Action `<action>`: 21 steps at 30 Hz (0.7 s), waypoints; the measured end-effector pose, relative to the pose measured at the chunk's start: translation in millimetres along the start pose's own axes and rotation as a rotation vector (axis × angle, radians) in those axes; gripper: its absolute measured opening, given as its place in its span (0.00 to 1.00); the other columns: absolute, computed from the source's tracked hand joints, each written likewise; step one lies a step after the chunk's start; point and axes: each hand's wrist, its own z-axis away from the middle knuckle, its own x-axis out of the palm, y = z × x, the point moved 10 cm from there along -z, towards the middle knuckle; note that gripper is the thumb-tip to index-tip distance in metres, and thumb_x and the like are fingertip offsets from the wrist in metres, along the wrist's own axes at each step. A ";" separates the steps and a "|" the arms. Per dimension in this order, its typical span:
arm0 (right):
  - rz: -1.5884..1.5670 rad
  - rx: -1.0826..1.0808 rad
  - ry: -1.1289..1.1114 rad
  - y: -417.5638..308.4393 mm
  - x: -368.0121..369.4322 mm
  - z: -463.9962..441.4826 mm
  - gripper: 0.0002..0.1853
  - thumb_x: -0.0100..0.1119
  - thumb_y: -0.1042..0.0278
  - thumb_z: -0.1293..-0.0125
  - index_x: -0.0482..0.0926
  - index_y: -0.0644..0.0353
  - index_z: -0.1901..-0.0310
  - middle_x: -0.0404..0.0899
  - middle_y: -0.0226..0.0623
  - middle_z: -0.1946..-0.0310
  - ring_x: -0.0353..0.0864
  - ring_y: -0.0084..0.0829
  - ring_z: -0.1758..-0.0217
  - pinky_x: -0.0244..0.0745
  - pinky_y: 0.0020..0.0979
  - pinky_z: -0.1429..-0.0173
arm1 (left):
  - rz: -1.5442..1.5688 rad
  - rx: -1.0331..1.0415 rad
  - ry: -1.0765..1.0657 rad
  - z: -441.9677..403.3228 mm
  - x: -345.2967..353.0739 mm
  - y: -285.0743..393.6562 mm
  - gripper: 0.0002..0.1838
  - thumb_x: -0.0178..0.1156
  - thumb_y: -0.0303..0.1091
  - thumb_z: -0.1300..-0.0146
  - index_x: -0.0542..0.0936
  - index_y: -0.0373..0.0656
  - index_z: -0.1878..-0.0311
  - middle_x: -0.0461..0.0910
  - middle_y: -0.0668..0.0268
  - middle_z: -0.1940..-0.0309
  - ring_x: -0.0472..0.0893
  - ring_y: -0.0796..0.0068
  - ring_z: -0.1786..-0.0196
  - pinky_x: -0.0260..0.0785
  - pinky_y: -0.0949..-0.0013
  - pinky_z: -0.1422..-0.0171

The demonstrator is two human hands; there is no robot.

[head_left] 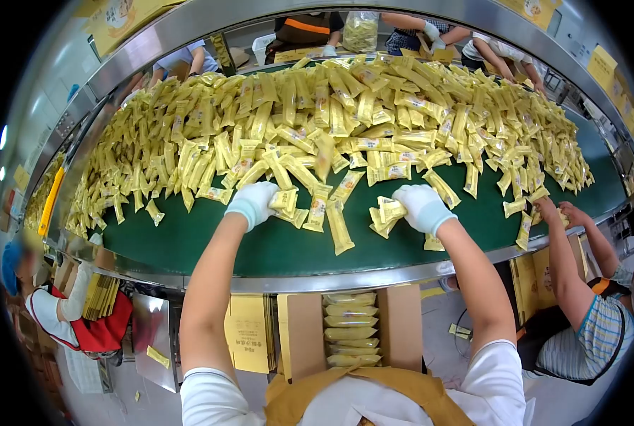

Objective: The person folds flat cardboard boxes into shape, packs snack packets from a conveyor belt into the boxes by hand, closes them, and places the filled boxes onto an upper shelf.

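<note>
Both hands wear white gloves and reach over the green belt. My left hand is closed around yellow wrapped packets at the near edge of a large pile. To its right, my right hand grips a few more yellow packets. Between the hands, loose packets lie on the belt. Below the belt's metal edge, an open cardboard box holds a row of several packets.
Flat yellow cartons stand left of the box. A co-worker in striped sleeves handles packets at the right. Another person in a red apron holds cartons at the left. More people stand across the belt, beyond the metal rail.
</note>
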 end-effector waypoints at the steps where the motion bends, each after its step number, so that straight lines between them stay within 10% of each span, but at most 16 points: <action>1: 0.084 -0.040 -0.094 0.2 12.8 -8.5 0.16 0.61 0.76 0.42 0.81 0.52 0.52 0.82 0.42 0.52 0.81 0.42 0.45 0.74 0.43 0.41 | 0.007 -0.046 -0.098 -10.3 10.9 -3.0 0.21 0.74 0.39 0.46 0.80 0.47 0.49 0.81 0.60 0.48 0.80 0.53 0.44 0.73 0.57 0.39; 5: 0.107 -0.325 0.207 2.3 64.0 -11.5 0.15 0.65 0.71 0.41 0.81 0.51 0.51 0.84 0.38 0.55 0.84 0.41 0.48 0.74 0.43 0.40 | -0.069 0.216 0.022 -18.4 39.4 13.5 0.21 0.72 0.37 0.47 0.81 0.50 0.49 0.83 0.60 0.51 0.82 0.54 0.46 0.74 0.56 0.41; 8: 0.025 -0.168 0.004 8.4 71.8 -11.3 0.14 0.65 0.70 0.42 0.79 0.54 0.53 0.84 0.39 0.56 0.84 0.40 0.51 0.75 0.44 0.41 | -0.050 0.036 -0.106 -12.8 45.2 2.3 0.22 0.71 0.36 0.47 0.80 0.51 0.47 0.84 0.58 0.53 0.82 0.54 0.48 0.75 0.56 0.41; 14: 0.343 0.098 0.324 -10.8 77.0 20.9 0.11 0.63 0.64 0.41 0.75 0.55 0.58 0.77 0.35 0.67 0.79 0.38 0.62 0.72 0.40 0.53 | -0.120 0.004 0.187 24.7 62.4 7.5 0.31 0.72 0.48 0.44 0.76 0.45 0.41 0.81 0.60 0.49 0.80 0.57 0.42 0.70 0.56 0.33; 16: 0.233 0.061 0.249 -33.1 56.5 37.9 0.30 0.68 0.54 0.43 0.74 0.62 0.42 0.77 0.42 0.57 0.77 0.41 0.52 0.70 0.41 0.45 | -0.214 0.081 0.318 49.7 63.6 26.3 0.49 0.69 0.62 0.45 0.66 0.39 0.28 0.75 0.51 0.38 0.70 0.54 0.30 0.53 0.50 0.20; 21: 0.112 0.066 0.260 -28.2 58.9 53.3 0.55 0.73 0.42 0.49 0.60 0.69 0.27 0.70 0.51 0.41 0.70 0.47 0.41 0.66 0.41 0.35 | -0.234 0.135 0.179 50.7 69.0 21.5 0.55 0.65 0.71 0.47 0.66 0.37 0.28 0.71 0.49 0.36 0.66 0.50 0.28 0.54 0.52 0.21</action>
